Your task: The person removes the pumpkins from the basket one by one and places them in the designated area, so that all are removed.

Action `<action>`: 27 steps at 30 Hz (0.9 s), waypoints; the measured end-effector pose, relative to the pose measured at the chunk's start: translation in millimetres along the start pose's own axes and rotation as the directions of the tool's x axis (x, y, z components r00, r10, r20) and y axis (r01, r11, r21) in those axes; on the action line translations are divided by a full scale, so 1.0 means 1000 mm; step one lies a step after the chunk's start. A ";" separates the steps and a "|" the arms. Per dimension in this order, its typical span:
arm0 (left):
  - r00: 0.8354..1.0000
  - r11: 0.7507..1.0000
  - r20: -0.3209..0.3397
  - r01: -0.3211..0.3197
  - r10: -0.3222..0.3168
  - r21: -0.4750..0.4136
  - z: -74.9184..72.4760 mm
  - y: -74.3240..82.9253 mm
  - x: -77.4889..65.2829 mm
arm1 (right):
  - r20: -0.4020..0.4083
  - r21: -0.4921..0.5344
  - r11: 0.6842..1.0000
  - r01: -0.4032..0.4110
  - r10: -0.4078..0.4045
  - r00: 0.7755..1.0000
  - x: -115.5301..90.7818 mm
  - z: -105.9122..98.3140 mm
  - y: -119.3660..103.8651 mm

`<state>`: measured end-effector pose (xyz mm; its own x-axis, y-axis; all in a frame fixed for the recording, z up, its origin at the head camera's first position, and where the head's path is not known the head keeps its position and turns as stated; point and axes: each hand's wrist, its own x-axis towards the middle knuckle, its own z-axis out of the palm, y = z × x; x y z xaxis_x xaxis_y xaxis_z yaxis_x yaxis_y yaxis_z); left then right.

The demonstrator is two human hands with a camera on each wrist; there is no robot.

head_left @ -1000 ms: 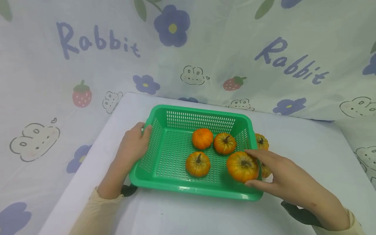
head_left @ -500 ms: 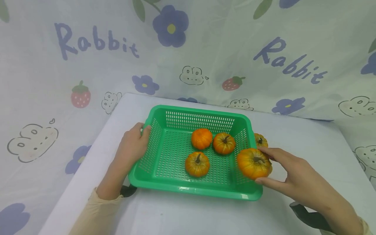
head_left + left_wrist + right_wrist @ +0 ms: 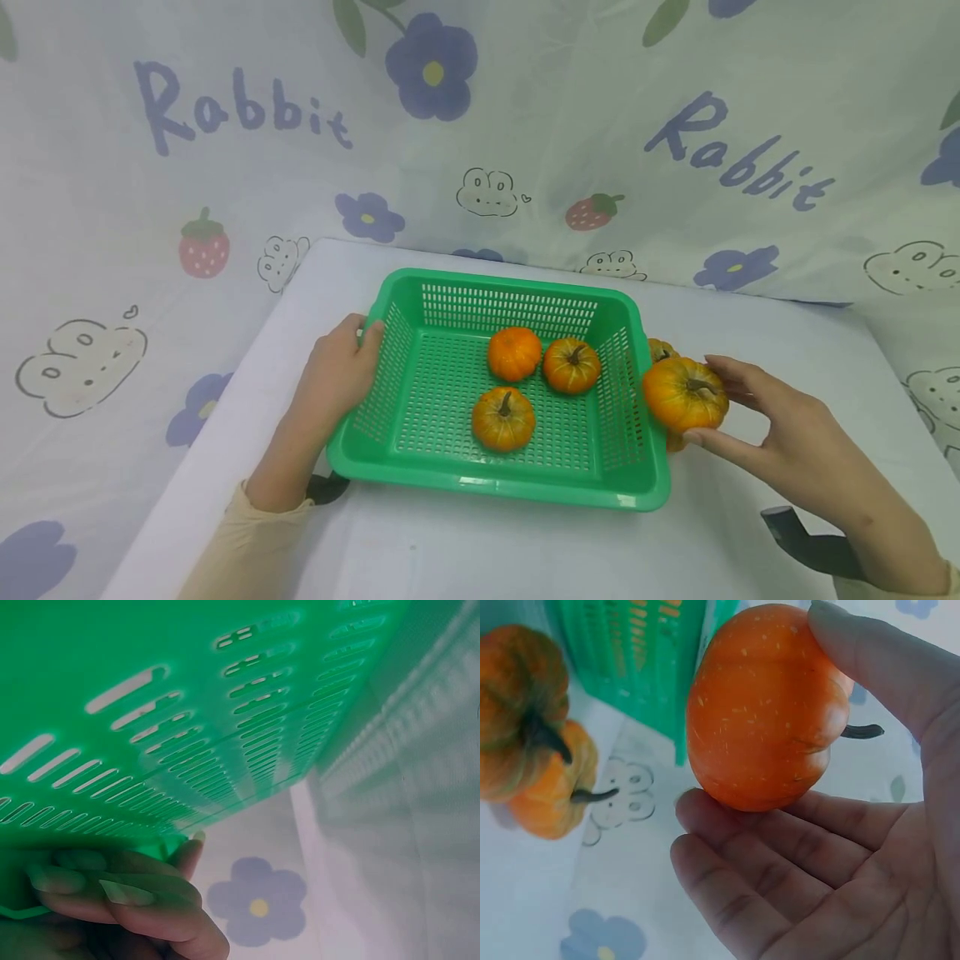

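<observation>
My left hand (image 3: pixel 341 367) grips the left rim of a green plastic basket (image 3: pixel 487 482), its fingers curled under the edge in the left wrist view. Between thumb and fingers, my right hand (image 3: pixel 787 433) holds an orange-yellow mini pumpkin (image 3: pixel 682 393) just outside the basket's right wall. Inside the basket sit a bright orange pumpkin (image 3: pixel 514 354), a striped pumpkin (image 3: pixel 572 367) and a yellow-orange pumpkin (image 3: pixel 504 420) nearer the front. Two more pumpkins stand outside on the right, one a striped pumpkin (image 3: pixel 521 712), the other a yellower pumpkin (image 3: pixel 559 784); the head view mostly hides them.
The basket stands on a white-covered table (image 3: pixel 495 550). Behind and to the left hangs a pale cloth (image 3: pixel 540 108) printed with rabbits, flowers and strawberries. Dark straps (image 3: pixel 810 546) circle both wrists.
My right hand has carried the pumpkin from above the basket's right end rightward, out past the right rim. The left hand keeps its grip and the basket stays in place.
</observation>
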<state>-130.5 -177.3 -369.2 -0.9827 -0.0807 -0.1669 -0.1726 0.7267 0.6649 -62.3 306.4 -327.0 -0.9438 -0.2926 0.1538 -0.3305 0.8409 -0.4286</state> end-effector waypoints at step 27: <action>1.000 1.000 -0.008 0.004 -0.004 0.006 0.001 0.000 0.000 | 0.065 0.050 0.956 -0.290 0.286 0.956 0.015 0.015 0.076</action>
<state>-130.7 -176.8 -370.0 -0.9825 -0.0888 -0.1637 -0.1759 0.7303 0.6601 -101.5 359.2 -370.8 -0.9971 -0.0683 -0.0335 -0.0426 0.8657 -0.4987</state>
